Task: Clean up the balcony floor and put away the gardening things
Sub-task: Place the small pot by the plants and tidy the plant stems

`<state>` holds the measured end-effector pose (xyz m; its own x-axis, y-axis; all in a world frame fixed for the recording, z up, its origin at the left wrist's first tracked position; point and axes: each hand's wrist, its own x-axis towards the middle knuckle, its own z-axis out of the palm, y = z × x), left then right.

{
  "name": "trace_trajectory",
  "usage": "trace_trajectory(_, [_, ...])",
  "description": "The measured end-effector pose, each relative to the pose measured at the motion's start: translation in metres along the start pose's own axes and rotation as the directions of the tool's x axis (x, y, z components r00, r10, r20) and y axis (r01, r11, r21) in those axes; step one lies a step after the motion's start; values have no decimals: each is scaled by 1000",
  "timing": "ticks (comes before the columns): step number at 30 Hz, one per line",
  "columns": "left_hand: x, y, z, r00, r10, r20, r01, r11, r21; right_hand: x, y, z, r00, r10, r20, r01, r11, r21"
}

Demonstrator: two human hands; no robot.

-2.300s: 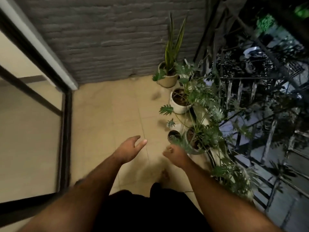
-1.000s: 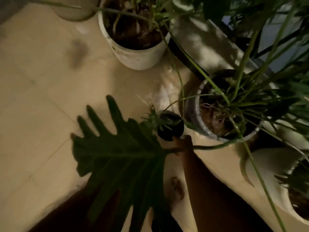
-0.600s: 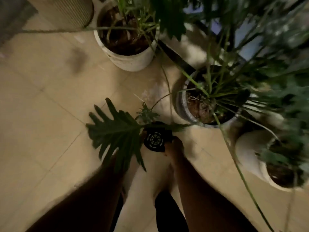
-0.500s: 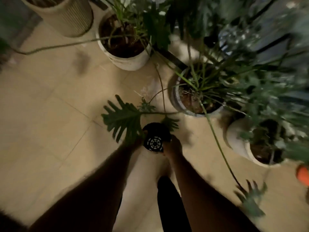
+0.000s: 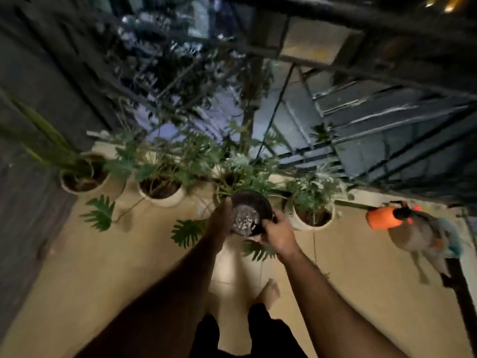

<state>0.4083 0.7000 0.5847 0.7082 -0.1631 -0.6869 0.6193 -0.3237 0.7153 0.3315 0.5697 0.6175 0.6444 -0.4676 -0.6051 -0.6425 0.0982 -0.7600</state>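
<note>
Beige tiled balcony floor (image 5: pixel 108 285) underfoot, dark metal railing (image 5: pixel 361 19) beyond it. Along the railing's foot, a row of potted plants: a ribbed pot (image 5: pixel 82 177) with tall blade leaves at far left, a cream pot (image 5: pixel 162 195) beside it, another pale pot (image 5: pixel 313 219) further right, foliage blurred. At far right, an orange-topped sprayer (image 5: pixel 384 218) standing on the floor, well apart from the hands. Raised in front of the plants, a small black plastic pot (image 5: pixel 251 213), tilted toward the camera, pale grit showing inside. Left hand (image 5: pixel 219 223) pressed flat against the pot's left side, grip spread. Right hand (image 5: pixel 277 232) curled round the lower right rim, grip pinching it.
</note>
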Motion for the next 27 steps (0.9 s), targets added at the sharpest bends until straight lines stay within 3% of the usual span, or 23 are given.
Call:
trace_trajectory(5, [-34, 62, 61, 965, 250, 83, -258, 961, 99, -45, -38, -76, 983, -98, -157, 120, 983, 139])
trace_trajectory(12, [-103, 112, 186, 911, 332, 243, -374, 915, 152, -61, -28, -206, 933, -132, -334, 211, 954, 212])
trace_trajectory(16, [-127, 99, 265, 908, 299, 293, -354, 922, 159, -58, 7, -284, 934, -104, -341, 180, 963, 200])
trace_trajectory(20, [-99, 54, 359, 905, 259, 336, -308, 946, 99, -55, 45, -368, 939, -80, -336, 156, 966, 206])
trace_trajectory(23, [-109, 38, 409, 918, 194, 345, -263, 950, 167, -56, 67, -416, 947, -54, -316, 131, 965, 226])
trace_trajectory(27, [-173, 81, 458, 926, 116, 358, -173, 976, 130, -40, 85, -470, 945, 2, -326, 97, 953, 287])
